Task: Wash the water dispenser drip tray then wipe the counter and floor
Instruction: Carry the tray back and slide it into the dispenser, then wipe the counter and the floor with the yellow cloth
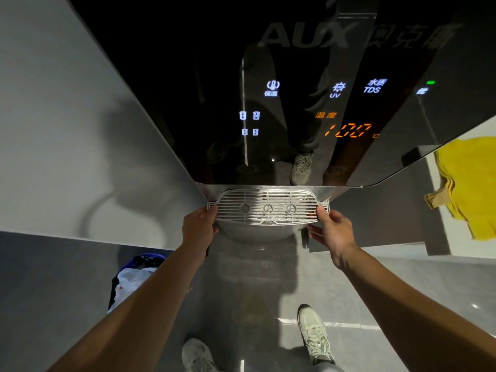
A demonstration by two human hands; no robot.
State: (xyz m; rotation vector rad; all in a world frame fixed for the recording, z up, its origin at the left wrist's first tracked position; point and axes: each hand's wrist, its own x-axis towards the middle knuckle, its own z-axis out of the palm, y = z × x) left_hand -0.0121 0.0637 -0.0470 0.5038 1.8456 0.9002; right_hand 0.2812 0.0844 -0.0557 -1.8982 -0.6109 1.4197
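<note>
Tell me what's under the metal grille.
Under the grille, gripped by the left hand and right hand, sits a rounded silver basin. The bars hide its contents.

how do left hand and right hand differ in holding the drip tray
The left hand curls round the left end of the drip tray, fingers hidden beneath; the right hand shows its fingers stretched nearly straight under the right end. The right hand's thumb lies plainly on top; the left hand's is tucked at the edge. Both grip from the side.

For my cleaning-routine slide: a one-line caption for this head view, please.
Left hand and right hand grip opposite ends of the metal drip tray of a black water dispenser.
</note>
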